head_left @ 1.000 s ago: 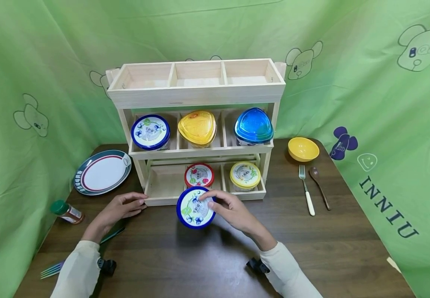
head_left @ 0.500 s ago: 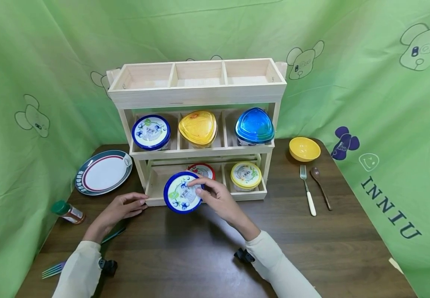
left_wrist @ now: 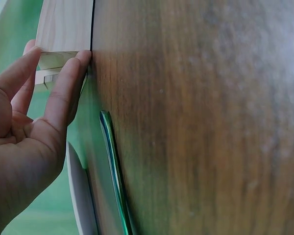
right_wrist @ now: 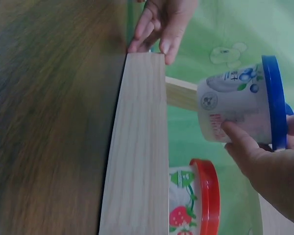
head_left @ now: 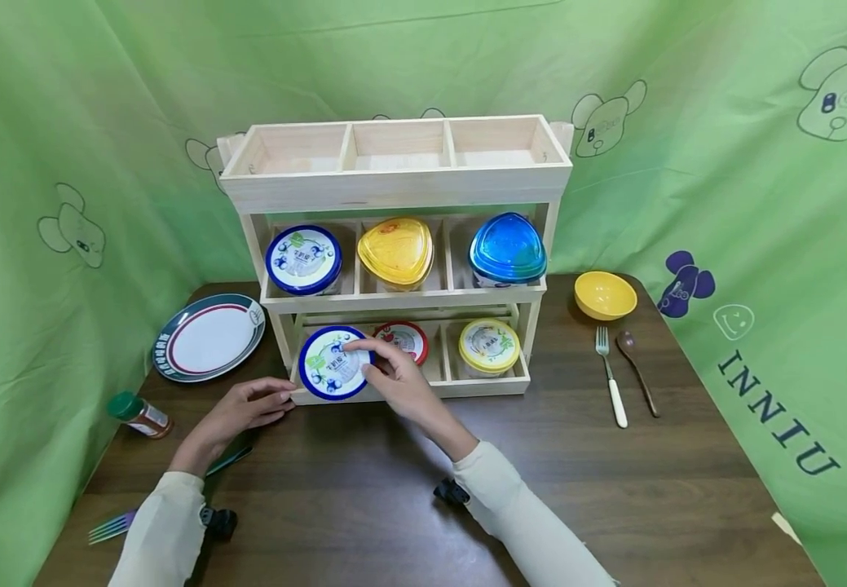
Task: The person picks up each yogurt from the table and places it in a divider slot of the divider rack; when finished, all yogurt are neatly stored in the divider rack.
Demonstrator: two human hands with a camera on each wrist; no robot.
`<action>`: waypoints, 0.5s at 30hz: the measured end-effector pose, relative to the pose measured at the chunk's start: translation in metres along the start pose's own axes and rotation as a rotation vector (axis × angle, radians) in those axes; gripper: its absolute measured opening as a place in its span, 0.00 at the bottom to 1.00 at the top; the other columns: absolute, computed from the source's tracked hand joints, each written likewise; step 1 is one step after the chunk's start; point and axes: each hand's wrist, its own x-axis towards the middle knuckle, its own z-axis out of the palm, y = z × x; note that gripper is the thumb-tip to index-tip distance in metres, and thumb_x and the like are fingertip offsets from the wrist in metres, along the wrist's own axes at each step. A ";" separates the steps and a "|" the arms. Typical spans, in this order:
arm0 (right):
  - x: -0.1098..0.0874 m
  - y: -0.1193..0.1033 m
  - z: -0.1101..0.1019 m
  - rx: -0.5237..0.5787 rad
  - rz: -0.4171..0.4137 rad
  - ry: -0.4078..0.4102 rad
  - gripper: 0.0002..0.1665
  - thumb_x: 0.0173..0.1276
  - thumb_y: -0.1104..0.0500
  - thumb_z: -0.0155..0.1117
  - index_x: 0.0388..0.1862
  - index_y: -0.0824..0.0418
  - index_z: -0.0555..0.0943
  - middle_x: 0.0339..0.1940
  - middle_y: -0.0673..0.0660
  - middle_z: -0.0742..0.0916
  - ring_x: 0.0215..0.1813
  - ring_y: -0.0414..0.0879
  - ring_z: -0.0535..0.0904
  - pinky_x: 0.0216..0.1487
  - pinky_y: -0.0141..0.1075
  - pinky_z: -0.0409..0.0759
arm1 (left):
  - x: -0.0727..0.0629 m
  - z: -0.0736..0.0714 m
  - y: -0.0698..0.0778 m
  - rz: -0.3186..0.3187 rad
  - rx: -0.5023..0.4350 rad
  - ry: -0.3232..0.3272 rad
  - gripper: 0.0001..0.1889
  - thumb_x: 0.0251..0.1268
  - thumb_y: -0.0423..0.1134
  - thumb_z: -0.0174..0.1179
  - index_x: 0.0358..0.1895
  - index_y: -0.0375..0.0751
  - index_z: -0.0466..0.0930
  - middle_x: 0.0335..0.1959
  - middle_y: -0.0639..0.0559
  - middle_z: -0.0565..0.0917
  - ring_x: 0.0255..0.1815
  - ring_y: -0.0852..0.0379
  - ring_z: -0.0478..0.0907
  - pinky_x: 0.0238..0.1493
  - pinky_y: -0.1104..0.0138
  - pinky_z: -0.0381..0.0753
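Observation:
My right hand [head_left: 397, 379] holds a blue-lidded tub [head_left: 331, 364] with a blueberry print, a finger lying over the lid and the thumb against the side. In the head view the tub overlaps the left part of the wooden rack's [head_left: 394, 194] lowest tier; the right wrist view shows its white wall [right_wrist: 235, 105] above the front board [right_wrist: 139, 112]. Fingertips of my left hand [head_left: 243, 408] touch the left front corner of that tier, the fingers nearly straight. Beside the held tub, in the same tier, stand a red-lidded tub [head_left: 407, 341] and a yellow-lidded tub [head_left: 489, 346].
On the middle tier are another blue-lidded tub [head_left: 303, 259], a yellow-lidded container [head_left: 395, 251] and one with a blue lid [head_left: 507, 247]. A plate [head_left: 209, 336], spice jar [head_left: 139, 414] and fork [head_left: 109, 527] lie left; a bowl [head_left: 605, 295], fork [head_left: 611, 379] and spoon [head_left: 636, 371] lie right.
My right hand has carried the blue-lidded tub left and toward the rack, from in front of the red-lidded tub to over the left compartment. The left hand stays at the corner.

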 end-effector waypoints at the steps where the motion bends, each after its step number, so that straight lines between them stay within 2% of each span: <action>1: 0.002 0.000 0.002 0.006 0.007 0.008 0.20 0.84 0.66 0.56 0.70 0.62 0.83 0.74 0.57 0.81 0.69 0.49 0.78 0.63 0.35 0.81 | 0.000 0.000 0.000 -0.001 0.002 0.000 0.19 0.88 0.39 0.56 0.70 0.33 0.80 0.71 0.34 0.79 0.62 0.54 0.85 0.64 0.59 0.87; 4: 0.011 0.001 0.009 0.008 0.021 0.040 0.21 0.85 0.66 0.55 0.71 0.59 0.83 0.74 0.57 0.81 0.58 0.47 0.80 0.53 0.34 0.82 | 0.001 -0.001 0.001 -0.001 -0.003 -0.002 0.18 0.88 0.39 0.57 0.70 0.35 0.81 0.70 0.37 0.80 0.62 0.54 0.86 0.64 0.59 0.87; 6: 0.016 0.003 0.014 0.011 0.035 0.066 0.22 0.85 0.66 0.55 0.71 0.58 0.83 0.73 0.56 0.81 0.51 0.47 0.78 0.46 0.33 0.79 | 0.001 -0.001 0.000 0.002 -0.009 -0.008 0.18 0.87 0.40 0.57 0.69 0.35 0.82 0.69 0.38 0.81 0.62 0.54 0.86 0.64 0.59 0.87; 10: 0.026 0.007 0.021 0.038 0.077 0.112 0.22 0.84 0.66 0.55 0.70 0.56 0.84 0.70 0.55 0.82 0.47 0.44 0.77 0.43 0.31 0.76 | 0.001 -0.001 -0.001 0.009 -0.019 -0.015 0.18 0.88 0.39 0.57 0.69 0.34 0.81 0.66 0.42 0.83 0.61 0.54 0.86 0.63 0.59 0.87; 13: 0.030 0.009 0.026 0.062 0.115 0.131 0.22 0.84 0.66 0.55 0.70 0.56 0.84 0.68 0.56 0.83 0.50 0.42 0.80 0.48 0.33 0.80 | 0.001 -0.001 -0.001 0.014 -0.016 -0.019 0.18 0.88 0.39 0.56 0.70 0.33 0.81 0.66 0.42 0.83 0.62 0.54 0.86 0.64 0.59 0.87; 15: 0.032 0.011 0.028 0.058 0.133 0.133 0.22 0.85 0.66 0.55 0.70 0.56 0.84 0.66 0.57 0.83 0.47 0.43 0.80 0.47 0.35 0.81 | 0.001 -0.001 -0.002 0.012 -0.018 -0.015 0.18 0.88 0.39 0.56 0.69 0.33 0.81 0.66 0.42 0.83 0.62 0.53 0.86 0.64 0.58 0.87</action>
